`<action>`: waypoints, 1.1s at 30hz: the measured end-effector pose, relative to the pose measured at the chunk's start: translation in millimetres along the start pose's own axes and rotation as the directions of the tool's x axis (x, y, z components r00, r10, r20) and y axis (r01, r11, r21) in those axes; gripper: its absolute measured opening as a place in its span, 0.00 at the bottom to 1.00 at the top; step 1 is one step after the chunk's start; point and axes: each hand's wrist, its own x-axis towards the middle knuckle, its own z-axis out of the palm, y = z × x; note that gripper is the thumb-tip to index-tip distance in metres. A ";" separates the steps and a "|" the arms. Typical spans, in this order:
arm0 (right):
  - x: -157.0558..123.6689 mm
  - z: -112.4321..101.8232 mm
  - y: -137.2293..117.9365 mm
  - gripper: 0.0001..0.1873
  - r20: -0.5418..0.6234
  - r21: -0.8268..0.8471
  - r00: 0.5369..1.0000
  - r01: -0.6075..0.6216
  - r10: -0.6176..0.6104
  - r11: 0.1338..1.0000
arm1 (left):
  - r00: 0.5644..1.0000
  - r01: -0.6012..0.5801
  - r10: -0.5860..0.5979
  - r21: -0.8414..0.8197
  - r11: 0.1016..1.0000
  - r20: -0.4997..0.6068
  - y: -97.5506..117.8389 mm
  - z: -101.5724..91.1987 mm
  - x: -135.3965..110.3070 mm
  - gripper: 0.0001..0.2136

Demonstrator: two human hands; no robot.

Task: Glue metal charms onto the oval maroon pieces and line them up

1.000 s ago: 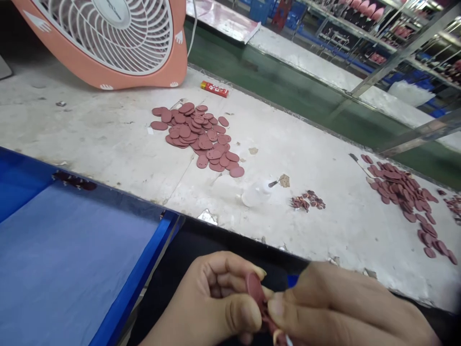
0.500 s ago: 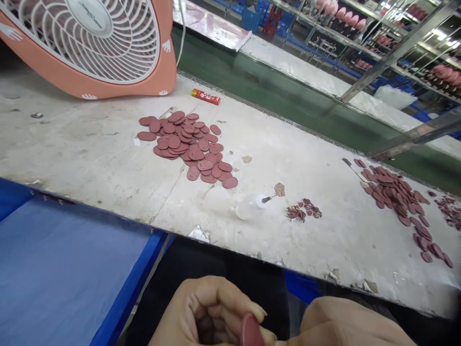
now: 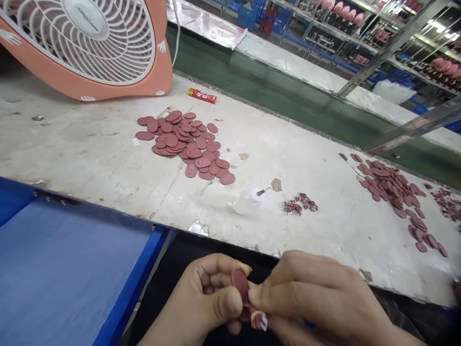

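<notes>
Head camera looks down on the left hand (image 3: 205, 293) and right hand (image 3: 317, 298), held close together just past the bench's near edge, over a dark lap. The left hand is curled narrow, its thumb and fingers pinching a dull-red oval piece (image 3: 240, 284), which stands on edge between both hands. The right hand is also closed narrow, its fingertips (image 3: 254, 298) pressing in at the oval's lower end. A small pale-and-red bit (image 3: 259, 320) shows below the grip, though it is too small and blurred to identify. Beyond the hands, on the bench (image 3: 72, 158), a loose pile of matching red ovals (image 3: 183, 144) lies mid-bench, and a second, more scattered pile (image 3: 392, 192) spreads toward the far right edge. Between them sit a small cluster of red scraps (image 3: 300, 204), a clear plastic squeeze bottle (image 3: 247, 202) lying on its side and a tan scrap (image 3: 276, 184). A red-and-yellow tube (image 3: 202, 95) lies near the far edge. Just to its left, an orange-pink fan (image 3: 86, 48) with a white grille stands at the far left corner. A blue-rimmed tray lined with blue cloth (image 3: 72, 274) sits along the near left edge.
</notes>
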 end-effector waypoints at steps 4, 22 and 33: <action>2.7 -0.3 4.3 0.10 0.009 0.072 0.999 -0.047 0.047 0.996 | 0.999 -0.023 0.023 -0.001 1.000 -0.029 -4.6 -1.0 2.5 0.16; 0.8 -2.7 3.7 0.19 0.012 0.098 0.999 -0.051 0.050 0.994 | 0.998 -0.020 0.023 -0.065 0.998 0.053 -14.2 -10.4 6.2 0.12; -7.4 14.7 12.6 0.15 -0.163 0.165 0.981 -0.079 0.106 0.983 | 0.985 0.166 -0.172 -0.351 0.922 0.013 -11.9 -17.6 4.4 0.12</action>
